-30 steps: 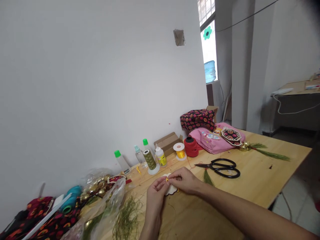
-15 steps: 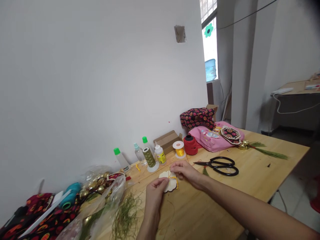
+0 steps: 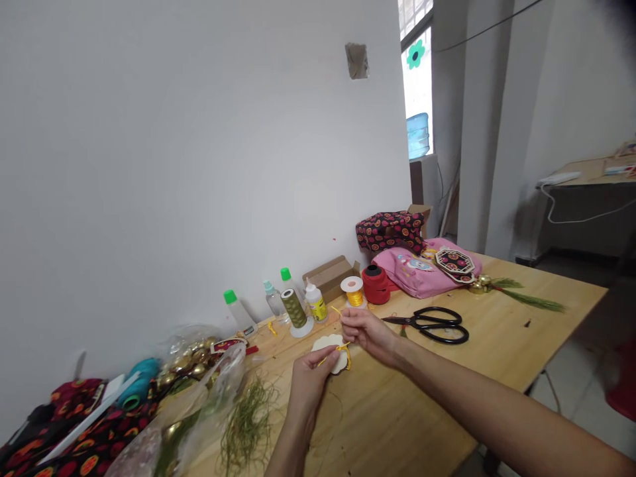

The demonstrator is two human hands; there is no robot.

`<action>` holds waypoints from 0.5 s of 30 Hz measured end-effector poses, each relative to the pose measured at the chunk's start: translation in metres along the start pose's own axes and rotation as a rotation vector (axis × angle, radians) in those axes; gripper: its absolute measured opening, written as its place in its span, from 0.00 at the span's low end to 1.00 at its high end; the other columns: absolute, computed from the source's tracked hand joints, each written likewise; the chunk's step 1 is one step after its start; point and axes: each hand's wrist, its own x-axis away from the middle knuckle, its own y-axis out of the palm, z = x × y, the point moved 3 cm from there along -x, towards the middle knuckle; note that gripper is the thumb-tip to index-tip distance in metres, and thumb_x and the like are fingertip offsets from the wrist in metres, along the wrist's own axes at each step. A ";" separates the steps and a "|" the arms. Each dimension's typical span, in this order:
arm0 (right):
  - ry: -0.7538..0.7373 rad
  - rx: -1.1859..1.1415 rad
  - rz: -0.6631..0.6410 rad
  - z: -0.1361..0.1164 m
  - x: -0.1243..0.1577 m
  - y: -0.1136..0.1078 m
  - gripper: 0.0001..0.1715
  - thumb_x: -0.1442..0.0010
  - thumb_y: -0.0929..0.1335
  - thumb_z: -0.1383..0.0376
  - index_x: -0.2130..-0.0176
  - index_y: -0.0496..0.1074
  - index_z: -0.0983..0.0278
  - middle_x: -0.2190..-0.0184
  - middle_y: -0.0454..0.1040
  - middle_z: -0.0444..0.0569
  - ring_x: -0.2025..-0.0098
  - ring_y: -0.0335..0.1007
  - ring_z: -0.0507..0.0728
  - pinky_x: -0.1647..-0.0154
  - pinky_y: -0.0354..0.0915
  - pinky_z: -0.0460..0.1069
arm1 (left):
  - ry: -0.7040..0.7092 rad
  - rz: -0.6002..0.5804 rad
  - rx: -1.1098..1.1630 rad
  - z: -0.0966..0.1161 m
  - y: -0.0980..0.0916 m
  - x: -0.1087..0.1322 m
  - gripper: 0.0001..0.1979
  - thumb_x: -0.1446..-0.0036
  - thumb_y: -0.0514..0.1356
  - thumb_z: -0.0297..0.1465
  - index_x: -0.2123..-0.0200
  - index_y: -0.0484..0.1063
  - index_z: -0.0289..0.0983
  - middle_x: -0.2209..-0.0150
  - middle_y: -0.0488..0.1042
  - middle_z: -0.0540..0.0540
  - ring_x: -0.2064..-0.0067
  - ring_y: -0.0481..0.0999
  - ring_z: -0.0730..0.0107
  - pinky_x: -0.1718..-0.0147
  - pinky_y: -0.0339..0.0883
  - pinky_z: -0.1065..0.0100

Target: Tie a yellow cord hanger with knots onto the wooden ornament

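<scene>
Beside the scalloped cream disc the left hand pinches, the right hand — gripping yellow cord — pulls away, likely tautening.

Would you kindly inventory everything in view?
table: 1, pale wood, foreground
scalloped piece: 1, cream, centre
cord: uncounted, yellow, centre
scissors: 1, black, right
spools: at least 4, olive, yellow, red, teal, rear and left
bottles: 4, clear or white, rear
cardboard box: 1, brown, rear
patterned cloth: uncounted, dark, left and rear
fabric: 1, pink, rear right
octagonal ornament: 1, multicoloured, on fabric
baubles: several, gold, both sides
strands: many, green, left
jug: 1, blue, background
left hand: 1, holding piece
right hand: 1, pinching cord
</scene>
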 end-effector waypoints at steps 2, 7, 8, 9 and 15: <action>-0.008 -0.019 -0.008 -0.001 -0.001 -0.001 0.10 0.54 0.67 0.66 0.77 0.59 0.65 0.87 0.50 0.35 0.84 0.47 0.45 0.76 0.52 0.44 | 0.006 -0.030 -0.005 -0.001 0.000 -0.001 0.15 0.67 0.65 0.34 0.72 0.76 0.33 0.72 0.77 0.43 0.71 0.73 0.66 0.67 0.63 0.68; -0.031 -0.048 -0.048 -0.002 0.000 0.000 0.09 0.53 0.66 0.66 0.76 0.60 0.65 0.87 0.49 0.35 0.83 0.47 0.45 0.74 0.55 0.45 | 0.000 -0.061 0.025 -0.006 -0.002 -0.004 0.15 0.65 0.64 0.35 0.71 0.76 0.32 0.73 0.77 0.43 0.72 0.72 0.69 0.69 0.62 0.70; -0.033 -0.050 -0.059 -0.002 0.001 0.001 0.08 0.52 0.66 0.66 0.76 0.60 0.65 0.87 0.49 0.35 0.83 0.47 0.45 0.73 0.55 0.45 | -0.006 -0.069 0.040 -0.006 -0.002 -0.004 0.15 0.65 0.64 0.35 0.71 0.76 0.32 0.75 0.77 0.43 0.73 0.72 0.69 0.70 0.62 0.70; -0.034 -0.052 -0.069 -0.002 0.002 0.003 0.08 0.52 0.66 0.66 0.76 0.61 0.65 0.87 0.49 0.35 0.83 0.47 0.45 0.73 0.55 0.46 | -0.012 -0.077 0.053 -0.006 -0.001 -0.004 0.15 0.64 0.64 0.35 0.71 0.75 0.31 0.76 0.76 0.43 0.74 0.72 0.69 0.71 0.62 0.70; -0.072 -0.049 -0.148 -0.012 0.008 0.012 0.05 0.52 0.66 0.68 0.73 0.63 0.65 0.86 0.51 0.35 0.82 0.49 0.45 0.71 0.57 0.47 | 0.053 -0.047 0.026 0.001 0.003 -0.001 0.13 0.64 0.64 0.34 0.74 0.74 0.30 0.80 0.74 0.46 0.78 0.70 0.70 0.75 0.61 0.71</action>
